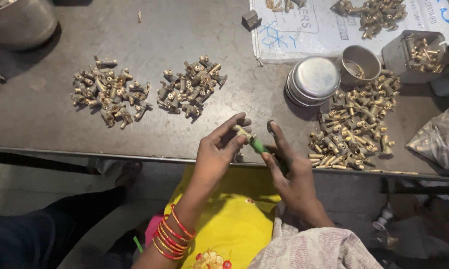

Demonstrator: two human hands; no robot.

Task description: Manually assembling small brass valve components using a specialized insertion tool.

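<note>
Soft, even light falls on the grey desk (184, 30), with a pale sheen around the stacked steel bowls (312, 79). Short shadows sit beside those bowls. Frame edges bend slightly; the floor below the desk is dim and soft.

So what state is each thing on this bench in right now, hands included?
Left hand: pinching a small brass fitting.
Right hand: gripping a green-handled tool, tip at the fitting.
Two left brass piles: loose heaps, apart, untouched.
Right brass pile: larger, spread out.
Stacked steel bowls: upside down.
Steel cup: open, nearly empty.
Grey tray: holding brass parts.
Plastic bag: closed; parts show through it.
</note>
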